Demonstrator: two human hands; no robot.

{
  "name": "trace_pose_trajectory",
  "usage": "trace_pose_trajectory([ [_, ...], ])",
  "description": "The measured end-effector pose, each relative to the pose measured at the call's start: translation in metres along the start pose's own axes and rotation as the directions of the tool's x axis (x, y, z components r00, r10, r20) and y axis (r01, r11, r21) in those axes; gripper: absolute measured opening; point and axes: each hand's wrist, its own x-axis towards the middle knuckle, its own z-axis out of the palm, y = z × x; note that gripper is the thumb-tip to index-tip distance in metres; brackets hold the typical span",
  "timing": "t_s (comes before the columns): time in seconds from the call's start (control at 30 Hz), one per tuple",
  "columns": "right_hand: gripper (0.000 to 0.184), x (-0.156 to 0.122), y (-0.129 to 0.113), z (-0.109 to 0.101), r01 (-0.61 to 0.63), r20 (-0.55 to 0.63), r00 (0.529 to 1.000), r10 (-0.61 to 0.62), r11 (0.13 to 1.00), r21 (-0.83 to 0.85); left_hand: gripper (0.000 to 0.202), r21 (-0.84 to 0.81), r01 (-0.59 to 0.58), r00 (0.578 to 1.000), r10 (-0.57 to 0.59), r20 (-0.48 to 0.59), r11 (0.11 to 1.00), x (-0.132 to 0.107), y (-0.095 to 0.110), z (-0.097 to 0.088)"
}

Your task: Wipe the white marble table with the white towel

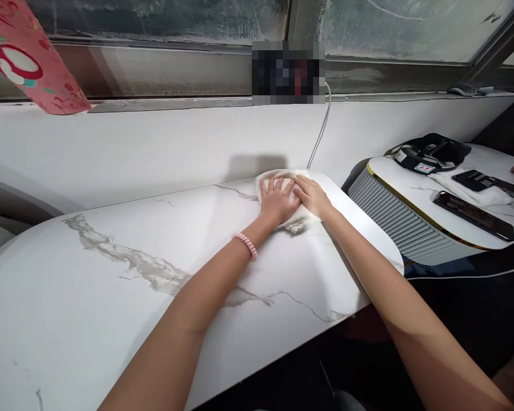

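Wiping seemed under way and unfinished: the white cloth (297, 226) lay bunched on the marbled tabletop (89, 297), near its far right corner by the wall (163, 145), with 2 hands pressing on it. The left hand (279, 204) was spread flat over the cloth, fingers fanned; the right hand (312, 195) lay beside it, touching, fingers extended along the edge. Neither was closed around the fabric. The broad left stretch lay well apart from the cloth; which parts were already wiped and which remained could not be told.
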Motion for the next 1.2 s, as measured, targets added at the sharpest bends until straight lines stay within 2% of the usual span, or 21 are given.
trace_pose_trajectory([
  [0.17, 0.049, 0.034, 0.021, 0.005, -0.006, -0.020, 1.000, 0.006, 1.000, -0.002, 0.058, 0.011, -0.008, 1.000, 0.008, -0.014, 1.000, 0.037, -0.007, 0.005],
  [0.3, 0.048, 0.048, 0.035, 0.004, 0.009, -0.022, 1.000, -0.009, 1.000, 0.007, 0.057, 0.031, -0.002, 0.999, 0.004, -0.051, 1.000, 0.055, -0.005, 0.012],
  [0.43, 0.050, 0.051, 0.038, 0.001, 0.026, -0.005, 1.000, -0.026, 1.000, 0.006, 0.057, 0.052, 0.007, 0.996, -0.003, -0.086, 0.999, 0.059, -0.003, 0.016],
  [0.6, 0.054, 0.033, 0.033, -0.005, -0.006, 0.021, 1.000, 0.007, 1.000, -0.026, 0.061, 0.054, 0.021, 0.999, -0.020, -0.033, 0.998, 0.048, 0.008, 0.017],
  [0.8, 0.054, -0.021, 0.037, -0.024, -0.005, 0.030, 1.000, 0.007, 0.998, -0.061, 0.061, 0.088, 0.016, 1.000, -0.016, -0.009, 0.996, 0.009, 0.047, 0.022],
  [0.97, 0.059, -0.097, 0.038, -0.050, -0.002, 0.041, 0.999, 0.006, 0.996, -0.086, 0.062, 0.100, -0.041, 0.998, 0.046, -0.049, 0.994, -0.048, 0.092, 0.028],
  [1.07, 0.058, -0.147, 0.039, -0.067, -0.009, 0.033, 0.999, 0.014, 0.993, -0.121, 0.065, 0.084, -0.107, 0.993, 0.110, -0.033, 0.991, -0.081, 0.121, 0.031],
  [1.2, 0.056, -0.196, 0.046, -0.084, -0.048, 0.029, 0.998, 0.054, 0.982, -0.185, 0.069, 0.037, -0.186, 0.982, 0.187, -0.010, 0.982, -0.108, 0.151, 0.034],
])
